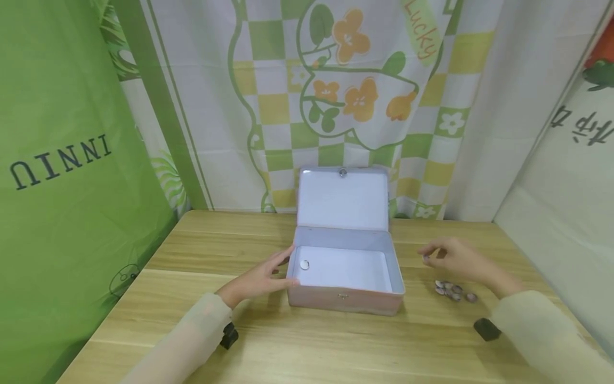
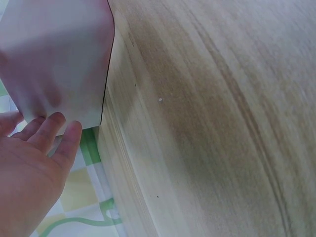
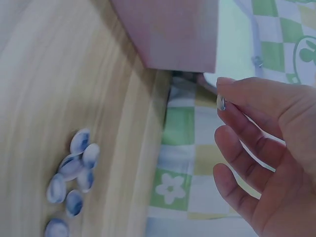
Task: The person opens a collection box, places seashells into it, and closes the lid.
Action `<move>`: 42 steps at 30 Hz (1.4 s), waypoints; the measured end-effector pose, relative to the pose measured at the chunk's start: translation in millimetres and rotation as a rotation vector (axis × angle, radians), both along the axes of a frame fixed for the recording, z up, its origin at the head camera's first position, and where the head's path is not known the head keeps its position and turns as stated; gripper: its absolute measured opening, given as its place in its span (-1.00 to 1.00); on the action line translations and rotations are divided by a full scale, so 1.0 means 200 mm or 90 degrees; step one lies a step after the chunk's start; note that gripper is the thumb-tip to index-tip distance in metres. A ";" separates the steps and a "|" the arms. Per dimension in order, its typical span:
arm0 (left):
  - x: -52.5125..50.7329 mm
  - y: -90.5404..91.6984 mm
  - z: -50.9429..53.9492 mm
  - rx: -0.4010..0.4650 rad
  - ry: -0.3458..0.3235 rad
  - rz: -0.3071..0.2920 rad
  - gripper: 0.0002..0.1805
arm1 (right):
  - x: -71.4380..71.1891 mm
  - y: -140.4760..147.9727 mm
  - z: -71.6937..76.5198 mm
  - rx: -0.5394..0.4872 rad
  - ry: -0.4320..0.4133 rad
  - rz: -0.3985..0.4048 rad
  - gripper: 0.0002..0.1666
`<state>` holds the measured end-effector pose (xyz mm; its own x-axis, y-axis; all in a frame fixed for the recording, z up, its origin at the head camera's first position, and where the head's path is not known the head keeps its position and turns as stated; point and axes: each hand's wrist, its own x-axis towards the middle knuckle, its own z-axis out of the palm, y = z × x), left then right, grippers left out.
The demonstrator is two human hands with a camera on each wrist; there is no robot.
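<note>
A pink metal box (image 1: 345, 301) stands on the table, its lid (image 1: 342, 200) raised at the back. One shell (image 1: 304, 264) lies inside at the left on the white bottom. My left hand (image 1: 261, 278) rests against the box's left side, fingers extended along its wall, as the left wrist view also shows. To the right of the box, my right hand (image 1: 458, 261) is raised over the table. Between its thumb and index finger it pinches a small shell (image 3: 220, 102). A pile of several blue-and-white shells (image 3: 70, 167) lies on the table below that hand.
The wooden table (image 1: 240, 341) ends at a patterned curtain (image 1: 273, 106) behind the box. Green cloth (image 1: 57, 160) hangs at the left and white cloth (image 1: 566, 213) at the right. Each wrist wears a dark device, such as the one (image 1: 486, 329) at the right.
</note>
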<state>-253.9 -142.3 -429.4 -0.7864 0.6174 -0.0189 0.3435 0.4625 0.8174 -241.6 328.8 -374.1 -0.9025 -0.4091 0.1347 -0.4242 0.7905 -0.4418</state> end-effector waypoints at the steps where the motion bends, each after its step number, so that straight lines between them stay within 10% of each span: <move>1: 0.00 0.00 0.00 0.000 0.000 -0.001 0.04 | 0.00 -0.01 0.01 0.001 0.006 0.000 -0.78; 42: -0.01 0.00 -0.02 0.010 -0.001 -0.002 0.03 | -0.19 -0.77 -0.02 -0.108 0.021 0.124 -0.79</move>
